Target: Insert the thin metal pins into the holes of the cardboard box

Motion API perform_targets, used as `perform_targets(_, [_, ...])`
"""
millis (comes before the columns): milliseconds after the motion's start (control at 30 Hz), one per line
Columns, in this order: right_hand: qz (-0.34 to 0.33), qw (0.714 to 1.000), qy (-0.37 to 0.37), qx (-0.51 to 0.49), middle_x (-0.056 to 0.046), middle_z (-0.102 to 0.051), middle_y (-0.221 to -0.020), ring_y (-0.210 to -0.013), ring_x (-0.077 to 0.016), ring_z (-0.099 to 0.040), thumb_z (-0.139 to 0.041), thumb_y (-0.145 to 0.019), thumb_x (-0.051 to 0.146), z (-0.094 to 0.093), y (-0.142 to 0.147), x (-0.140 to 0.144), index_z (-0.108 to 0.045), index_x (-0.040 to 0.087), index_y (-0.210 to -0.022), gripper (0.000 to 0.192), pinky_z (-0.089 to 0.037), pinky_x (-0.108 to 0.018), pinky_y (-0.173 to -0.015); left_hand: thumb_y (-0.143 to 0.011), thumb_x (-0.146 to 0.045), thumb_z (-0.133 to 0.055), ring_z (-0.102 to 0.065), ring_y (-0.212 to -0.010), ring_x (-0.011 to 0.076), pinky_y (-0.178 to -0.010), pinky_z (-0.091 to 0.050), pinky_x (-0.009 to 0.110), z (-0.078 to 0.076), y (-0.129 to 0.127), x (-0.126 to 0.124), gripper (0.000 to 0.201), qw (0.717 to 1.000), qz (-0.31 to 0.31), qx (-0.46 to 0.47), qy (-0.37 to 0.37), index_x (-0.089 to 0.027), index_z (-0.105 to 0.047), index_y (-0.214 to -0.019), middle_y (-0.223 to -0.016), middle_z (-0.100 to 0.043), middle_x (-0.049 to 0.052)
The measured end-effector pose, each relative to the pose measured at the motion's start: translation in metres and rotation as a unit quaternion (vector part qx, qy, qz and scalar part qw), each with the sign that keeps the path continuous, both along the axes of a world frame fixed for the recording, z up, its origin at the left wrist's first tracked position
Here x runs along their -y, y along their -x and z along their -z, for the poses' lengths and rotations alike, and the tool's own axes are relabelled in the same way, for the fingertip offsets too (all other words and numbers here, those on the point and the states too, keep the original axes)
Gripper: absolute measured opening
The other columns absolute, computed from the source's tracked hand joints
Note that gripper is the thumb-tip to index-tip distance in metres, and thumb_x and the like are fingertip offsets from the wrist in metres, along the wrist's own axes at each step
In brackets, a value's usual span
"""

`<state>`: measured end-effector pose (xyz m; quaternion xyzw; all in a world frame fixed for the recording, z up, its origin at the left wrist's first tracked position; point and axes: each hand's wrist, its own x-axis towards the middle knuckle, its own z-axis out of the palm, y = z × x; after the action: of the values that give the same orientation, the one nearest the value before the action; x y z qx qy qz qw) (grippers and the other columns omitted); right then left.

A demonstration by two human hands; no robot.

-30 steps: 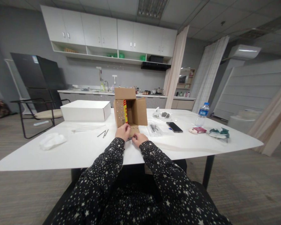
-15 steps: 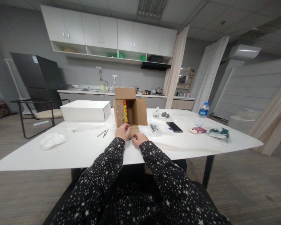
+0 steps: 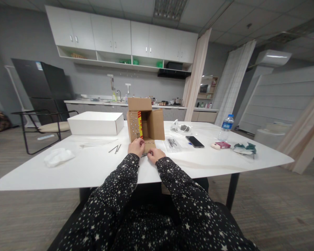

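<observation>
A small brown cardboard box (image 3: 149,122) lies on its side on the white table (image 3: 99,167), its open end facing me and its flaps spread. My left hand (image 3: 136,146) rests on the box's lower flap (image 3: 149,143), fingers curled over its left part. My right hand (image 3: 155,154) is just in front of that flap, pinching a small dark item against its edge. What the item is cannot be made out. The left flap is dotted with small metal studs and carries a red and yellow strip.
A white flat box (image 3: 95,123) stands at the back left, with thin metal pins (image 3: 115,149) and a crumpled white cloth (image 3: 58,156) nearer. Right of the carton lie a clear bag of parts (image 3: 174,143), a phone (image 3: 195,141), a water bottle (image 3: 226,127) and green wrapping (image 3: 244,148).
</observation>
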<state>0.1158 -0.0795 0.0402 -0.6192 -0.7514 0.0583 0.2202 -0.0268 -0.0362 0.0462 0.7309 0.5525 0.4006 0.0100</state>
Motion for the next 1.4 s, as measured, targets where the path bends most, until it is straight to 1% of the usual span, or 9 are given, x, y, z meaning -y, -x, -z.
perform_targets(133, [-0.001, 1.0, -0.002, -0.003, -0.002, -0.069, -0.089, -0.083, -0.0182, -0.061, -0.049, -0.081, 0.034, -0.0003, 0.0003, 0.0006, -0.068, 0.025, -0.093, 0.024, -0.04, -0.025, -0.067, -0.08, -0.024, -0.051, -0.06, -0.085, 0.0173, -0.076, -0.044, 0.029, -0.0022, -0.0005, 0.0027, 0.014, 1.0, 0.001, -0.005, 0.004, -0.021, -0.062, -0.088, -0.088, -0.065, 0.003])
perform_targets(233, [-0.002, 1.0, 0.001, -0.005, -0.002, -0.069, -0.088, -0.083, -0.0185, -0.061, -0.049, -0.081, 0.034, -0.0009, 0.0004, 0.0008, -0.068, 0.026, -0.093, 0.024, -0.041, -0.026, -0.067, -0.079, -0.024, -0.052, -0.06, -0.085, 0.0175, -0.077, -0.044, 0.03, -0.0028, -0.0017, 0.004, 0.013, 1.0, 0.024, -0.015, -0.002, -0.02, -0.062, -0.087, -0.086, -0.065, 0.002])
perform_targets(433, [-0.003, 1.0, 0.011, 0.001, -0.002, -0.069, -0.09, -0.085, -0.0187, -0.061, -0.048, -0.081, 0.033, -0.002, 0.0007, 0.0013, -0.068, 0.026, -0.094, 0.025, -0.042, -0.026, -0.07, -0.078, -0.024, -0.053, -0.059, -0.088, 0.0188, -0.08, -0.043, 0.032, -0.0026, -0.0047, 0.0057, 0.012, 0.996, 0.058, -0.073, 0.004, -0.02, -0.062, -0.085, -0.087, -0.065, 0.002])
perform_targets(533, [-0.005, 1.0, 0.009, 0.002, -0.002, -0.069, -0.091, -0.086, -0.0188, -0.062, -0.048, -0.081, 0.034, -0.0023, 0.0011, 0.0017, -0.068, 0.026, -0.095, 0.025, -0.042, -0.026, -0.07, -0.077, -0.024, -0.053, -0.058, -0.091, 0.0188, -0.081, -0.043, 0.031, -0.0031, -0.0049, 0.0065, 0.013, 0.993, 0.074, -0.087, 0.011, -0.021, -0.062, -0.085, -0.088, -0.065, 0.002])
perform_targets(900, [-0.005, 1.0, 0.011, 0.006, -0.002, -0.069, -0.092, -0.087, -0.0192, -0.062, -0.047, -0.083, 0.035, -0.0034, 0.001, 0.0025, -0.067, 0.026, -0.099, 0.027, -0.042, -0.026, -0.07, -0.076, -0.026, -0.053, -0.06, -0.089, 0.0189, -0.08, -0.043, 0.031, -0.0032, -0.0048, 0.0078, 0.015, 0.992, 0.076, -0.101, 0.029, -0.022, -0.064, -0.085, -0.087, -0.067, 0.002])
perform_targets(1100, [-0.004, 1.0, 0.011, 0.009, -0.002, -0.069, -0.09, -0.086, -0.0194, -0.062, -0.047, -0.083, 0.036, -0.0009, 0.001, -0.0003, -0.067, 0.026, -0.096, 0.025, -0.042, -0.026, -0.069, -0.076, -0.028, -0.054, -0.06, -0.083, 0.0178, -0.078, -0.044, 0.029, -0.0007, -0.0049, 0.005, 0.015, 0.99, 0.094, -0.104, 0.031, -0.021, -0.065, -0.083, -0.082, -0.067, 0.001])
perform_targets(1400, [-0.003, 1.0, 0.016, 0.005, -0.002, -0.069, -0.089, -0.085, -0.0188, -0.062, -0.048, -0.083, 0.035, -0.002, 0.0011, 0.0003, -0.067, 0.026, -0.097, 0.025, -0.041, -0.025, -0.068, -0.076, -0.026, -0.054, -0.061, -0.081, 0.0165, -0.076, -0.045, 0.027, 0.0008, -0.0051, 0.004, 0.016, 0.989, 0.098, -0.105, 0.031, -0.021, -0.066, -0.086, -0.082, -0.068, 0.001])
